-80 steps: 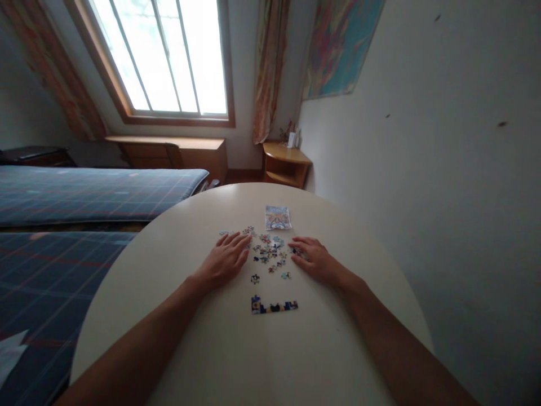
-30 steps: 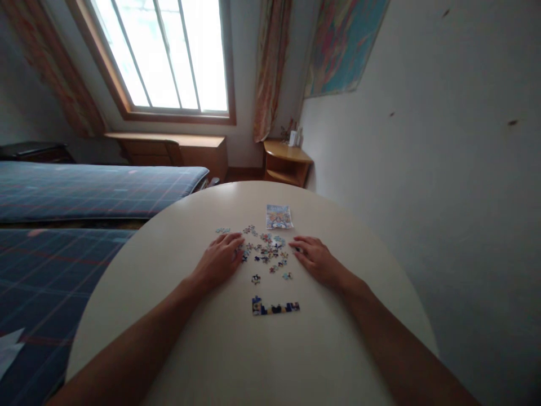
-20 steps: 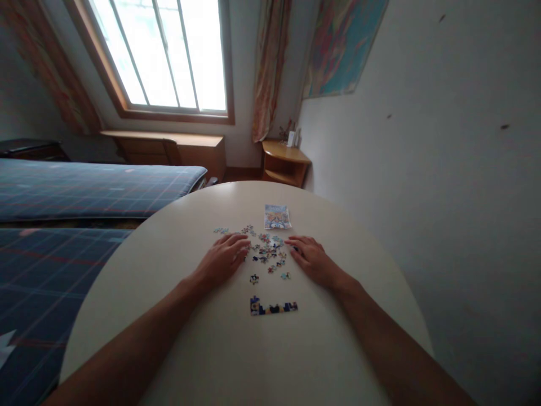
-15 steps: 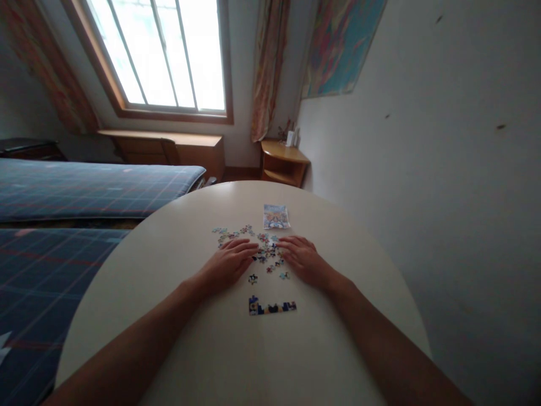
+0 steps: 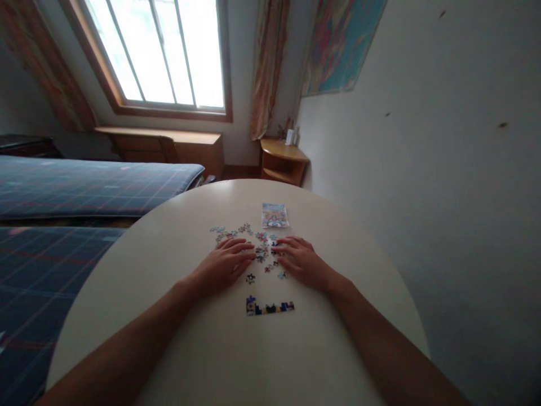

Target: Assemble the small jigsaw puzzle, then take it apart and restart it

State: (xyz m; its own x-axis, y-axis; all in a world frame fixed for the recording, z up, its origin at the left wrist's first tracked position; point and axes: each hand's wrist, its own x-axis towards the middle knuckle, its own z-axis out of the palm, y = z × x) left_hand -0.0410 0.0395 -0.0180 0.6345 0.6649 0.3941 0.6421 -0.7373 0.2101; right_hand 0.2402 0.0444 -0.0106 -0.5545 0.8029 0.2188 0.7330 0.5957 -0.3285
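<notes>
Loose jigsaw puzzle pieces (image 5: 261, 254) lie in a scattered heap on the round white table. From the left, my left hand (image 5: 226, 262) rests palm down at the heap, fingers stretched out and covering some pieces. My right hand (image 5: 301, 259) lies opposite, its outstretched fingertips touching pieces at the heap's right side. Neither hand grips anything that I can see. Closer to me is a joined strip of puzzle (image 5: 269, 309), taller at its left end. A single dark puzzle piece (image 5: 251, 278) sits between strip and heap.
A small printed picture (image 5: 274, 216) lies flat behind the heap. The round table (image 5: 338, 220) stands close to the white wall on the right. Left of it is a bed with a plaid cover (image 5: 93, 186). A corner shelf (image 5: 284, 152) stands beyond the table.
Pieces in the middle of the heap have parted, with a narrow gap beside my right fingertips. My hands have shifted only slightly, and the whole view has moved a little.
</notes>
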